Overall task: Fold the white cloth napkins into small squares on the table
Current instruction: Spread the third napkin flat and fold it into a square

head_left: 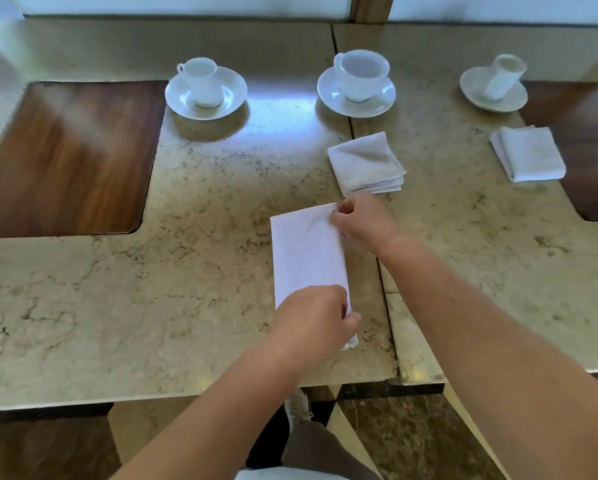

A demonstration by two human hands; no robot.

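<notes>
— Both hands are on it! The left hand (313, 315) pinches the near right corner of the white napkin (308, 251), thumb on top, fingers curled under the edge.

— And the right hand (363, 220) nips the far right corner between thumb and fingertips. The napkin lies as a long strip, running near to far, flat on the marble table (152, 271) beside the seam.

— Just beyond the right hand sits a folded napkin (366, 164), a tidy square. Another folded square (529, 154) lies further right.

— Far side: three cups on saucers, left cup (202, 83), middle cup (359, 76), right cup (503, 77). A wooden inlay (68, 157) fills the left.
</notes>
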